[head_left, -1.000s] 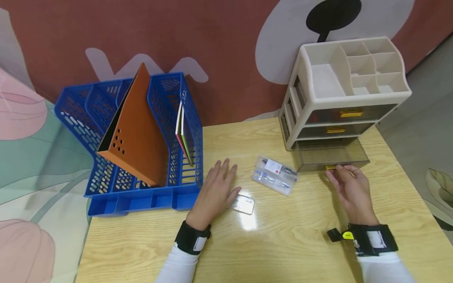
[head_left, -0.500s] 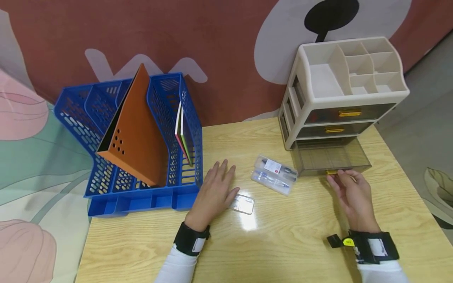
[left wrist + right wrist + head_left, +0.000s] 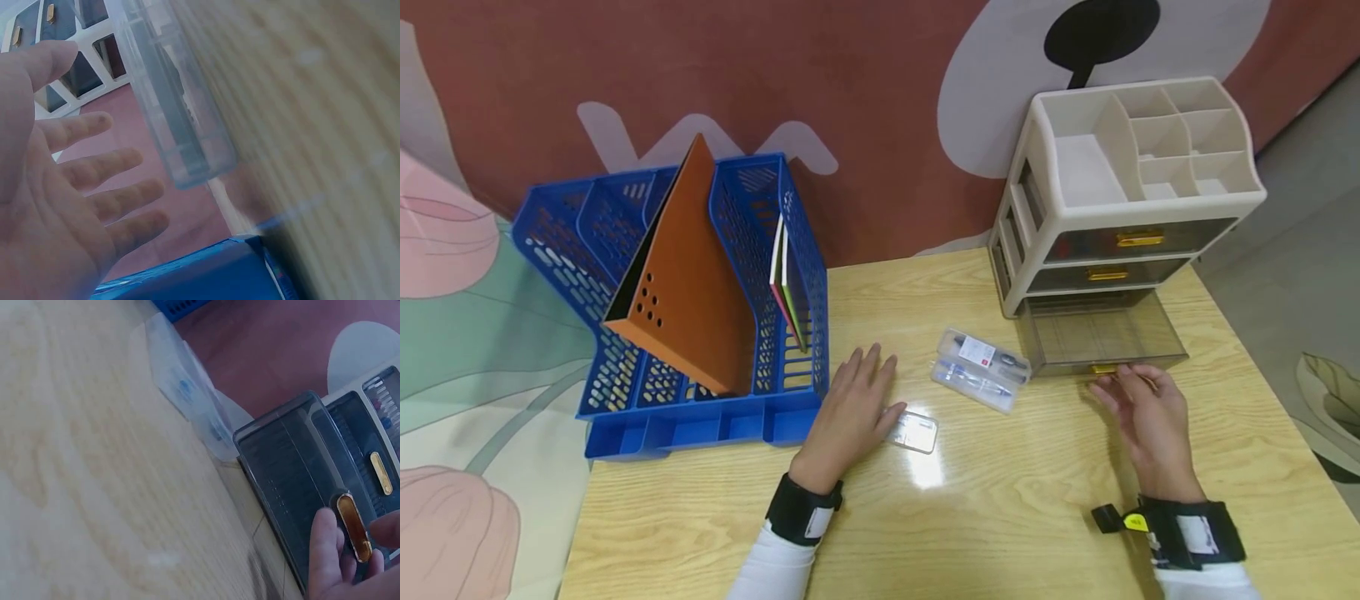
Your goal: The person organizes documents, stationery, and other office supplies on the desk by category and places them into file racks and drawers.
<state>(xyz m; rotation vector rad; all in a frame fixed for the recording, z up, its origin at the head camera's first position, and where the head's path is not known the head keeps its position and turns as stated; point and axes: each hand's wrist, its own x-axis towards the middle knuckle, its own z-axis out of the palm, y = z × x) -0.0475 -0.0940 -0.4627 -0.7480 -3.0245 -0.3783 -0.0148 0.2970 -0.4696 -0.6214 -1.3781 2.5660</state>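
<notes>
My left hand (image 3: 850,417) lies over the table with its fingers spread, the thumb at the edge of a small flat clear case (image 3: 917,432). In the left wrist view, that hand's fingers (image 3: 94,169) are extended and grip nothing. My right hand (image 3: 1150,425) is at the front of the pulled-out smoky drawer (image 3: 1060,365). Its thumb and fingers stand on either side of the gold handle (image 3: 354,528), with a gap showing between them and it. The drawer belongs to a white desktop organizer (image 3: 1052,225); its two upper drawers are closed.
A clear pen case (image 3: 977,371) with pens inside lies just left of the drawer. At the left stands a blue file rack (image 3: 700,417) bearing an orange folder (image 3: 692,283) and thin booklets (image 3: 786,292). A patterned curtain (image 3: 880,125) hangs behind the table (image 3: 955,517).
The smoky drawer has come farther out toward me, mostly in the first half second. My right hand moved back with it, and its fingers now sit looser at the handle. The left hand barely moved.
</notes>
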